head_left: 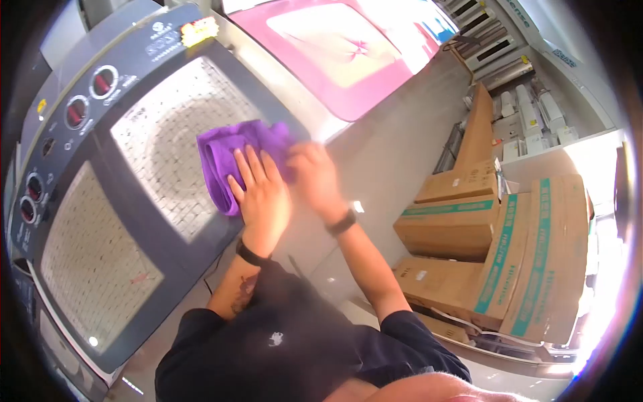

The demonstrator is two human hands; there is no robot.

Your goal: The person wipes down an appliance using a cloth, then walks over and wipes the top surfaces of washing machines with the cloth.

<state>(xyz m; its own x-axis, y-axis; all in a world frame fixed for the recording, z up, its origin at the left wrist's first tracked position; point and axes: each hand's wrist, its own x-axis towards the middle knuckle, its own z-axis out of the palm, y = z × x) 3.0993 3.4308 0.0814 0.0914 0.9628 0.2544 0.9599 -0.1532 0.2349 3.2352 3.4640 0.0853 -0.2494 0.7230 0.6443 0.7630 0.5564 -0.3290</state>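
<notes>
1) A purple cloth (244,134) is lying folded and bunched on top of the grey washing machine (134,194), close to the corner where the machine's near edge and right edge are meeting
2) The left hand (263,201) is resting palm down on the cloth, its fingers stretching over the fabric towards the machine's far edge; it is lying flat and unclenched, with nothing gripped
3) The right hand (313,175) is blurring at the cloth's right side, its fingers bending in towards the fabric; whether it is pinching the cloth or only brushing it, I cannot tell
4) A dark band (253,254) is circling the left wrist, and a similar strap (341,222) is circling the right one
5) The cloth is covering part of the near side of a patterned window (174,144) and overlapping the grey border there
6) A second window (94,261) is filling the machine's left half, apart from the cloth
7) Along the far edge, round dials (104,82) are lining the panel, and a yellow sticker (199,31) is sitting near the far right corner
8) Beyond the right edge, a pink lid (362,99) is catching strong light
9) Cardboard boxes (445,231) are standing to the person's right, well apart from both hands
</notes>
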